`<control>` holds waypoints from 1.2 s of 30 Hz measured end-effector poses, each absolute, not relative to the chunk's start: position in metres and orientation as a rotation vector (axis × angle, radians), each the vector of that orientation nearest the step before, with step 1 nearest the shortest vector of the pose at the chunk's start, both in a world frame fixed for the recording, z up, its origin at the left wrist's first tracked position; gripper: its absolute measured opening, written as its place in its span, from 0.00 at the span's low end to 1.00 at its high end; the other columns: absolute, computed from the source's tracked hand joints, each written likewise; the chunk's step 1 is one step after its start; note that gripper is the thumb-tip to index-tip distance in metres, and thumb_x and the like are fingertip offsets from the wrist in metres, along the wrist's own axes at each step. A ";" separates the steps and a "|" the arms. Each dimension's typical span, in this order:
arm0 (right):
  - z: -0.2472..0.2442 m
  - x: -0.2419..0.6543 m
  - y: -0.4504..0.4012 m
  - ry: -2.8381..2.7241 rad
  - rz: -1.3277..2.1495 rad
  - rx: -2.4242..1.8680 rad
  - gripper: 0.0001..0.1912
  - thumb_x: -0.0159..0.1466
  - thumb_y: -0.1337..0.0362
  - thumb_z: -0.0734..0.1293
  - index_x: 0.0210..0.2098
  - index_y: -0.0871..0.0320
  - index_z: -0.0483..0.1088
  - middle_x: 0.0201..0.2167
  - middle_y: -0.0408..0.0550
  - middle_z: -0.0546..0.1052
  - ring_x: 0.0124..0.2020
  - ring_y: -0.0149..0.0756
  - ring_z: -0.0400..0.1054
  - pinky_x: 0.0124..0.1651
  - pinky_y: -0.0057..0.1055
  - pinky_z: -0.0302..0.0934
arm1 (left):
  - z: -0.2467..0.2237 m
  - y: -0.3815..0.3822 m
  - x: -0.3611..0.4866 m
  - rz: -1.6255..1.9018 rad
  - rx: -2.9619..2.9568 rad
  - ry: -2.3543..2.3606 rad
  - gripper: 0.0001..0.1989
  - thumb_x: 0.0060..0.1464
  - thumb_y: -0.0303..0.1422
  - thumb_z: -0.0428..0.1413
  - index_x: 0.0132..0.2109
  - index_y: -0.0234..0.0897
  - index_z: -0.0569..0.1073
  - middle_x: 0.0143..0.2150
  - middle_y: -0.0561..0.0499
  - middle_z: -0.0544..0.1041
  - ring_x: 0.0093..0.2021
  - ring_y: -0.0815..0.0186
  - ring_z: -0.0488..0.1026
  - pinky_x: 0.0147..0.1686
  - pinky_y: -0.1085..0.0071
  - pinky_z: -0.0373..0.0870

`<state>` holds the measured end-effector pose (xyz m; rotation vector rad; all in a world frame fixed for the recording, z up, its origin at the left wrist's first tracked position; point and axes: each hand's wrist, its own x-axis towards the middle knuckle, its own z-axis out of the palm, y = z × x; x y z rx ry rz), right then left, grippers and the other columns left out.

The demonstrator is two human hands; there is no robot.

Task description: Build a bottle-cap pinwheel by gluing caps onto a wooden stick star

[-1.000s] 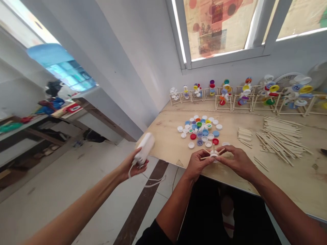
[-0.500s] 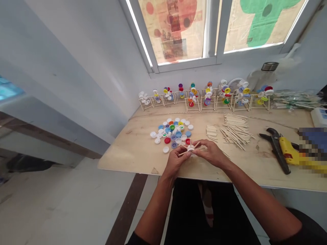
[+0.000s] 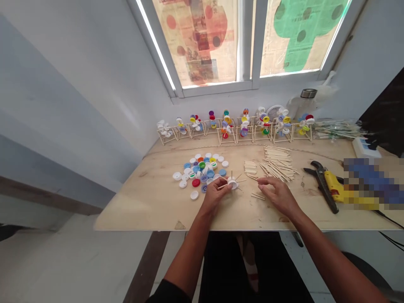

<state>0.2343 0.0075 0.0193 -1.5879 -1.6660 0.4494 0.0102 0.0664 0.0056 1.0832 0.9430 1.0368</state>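
My left hand (image 3: 215,197) is closed on a white bottle cap hub (image 3: 232,184), held over the table's near part. Thin wooden sticks stick out of the hub like spokes. My right hand (image 3: 277,195) is apart from it, fingers stretched to the left and slightly parted, with nothing visible in them. Just left of its fingers lie a few short sticks (image 3: 258,196). Beyond, a small bundle of short sticks (image 3: 250,167) sits beside a bigger pile of longer sticks (image 3: 277,162). Loose bottle caps (image 3: 196,182), white, blue, red, green and yellow, are spread beyond my left hand.
Along the wall stands a row of stick frames (image 3: 227,134) carrying colourful cap wheels. On the right lie black-handled cutters (image 3: 322,185) and a yellow glue gun (image 3: 333,187). A bag of sticks (image 3: 337,128), a power strip (image 3: 366,147) and a jar (image 3: 307,99) are farther back.
My right hand has let go of the spoked hub and moved right, toward the short sticks. My left hand still holds the hub. The camera view has shifted right.
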 end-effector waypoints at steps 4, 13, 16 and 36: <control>0.018 0.232 0.006 -1.736 0.384 -1.623 0.12 0.60 0.59 0.61 0.36 0.55 0.75 0.40 0.49 0.79 0.43 0.42 0.71 0.50 0.43 0.61 | 0.008 0.082 0.018 0.993 1.143 0.908 0.15 0.35 0.39 0.66 0.26 0.36 0.72 0.39 0.50 0.76 0.37 0.64 0.73 0.42 0.67 0.65; 0.046 0.217 0.051 -1.946 0.130 -1.690 0.09 0.60 0.63 0.62 0.34 0.53 0.75 0.37 0.47 0.80 0.41 0.42 0.71 0.47 0.42 0.56 | 0.022 0.121 0.035 0.858 1.268 0.799 0.15 0.36 0.39 0.66 0.31 0.36 0.74 0.31 0.52 0.74 0.32 0.67 0.70 0.38 0.70 0.65; 0.054 0.219 0.071 -1.942 0.086 -1.731 0.09 0.60 0.64 0.62 0.31 0.53 0.75 0.35 0.46 0.80 0.38 0.41 0.71 0.45 0.40 0.55 | 0.032 0.135 0.042 0.888 1.286 0.787 0.14 0.36 0.39 0.66 0.29 0.36 0.73 0.29 0.53 0.74 0.30 0.69 0.69 0.36 0.71 0.64; 0.041 0.226 0.089 -1.803 0.112 -1.644 0.11 0.61 0.62 0.61 0.31 0.54 0.75 0.34 0.47 0.80 0.36 0.39 0.71 0.46 0.38 0.56 | 0.033 0.146 0.051 0.977 1.227 0.827 0.16 0.37 0.41 0.66 0.28 0.35 0.71 0.28 0.54 0.72 0.31 0.70 0.69 0.35 0.73 0.63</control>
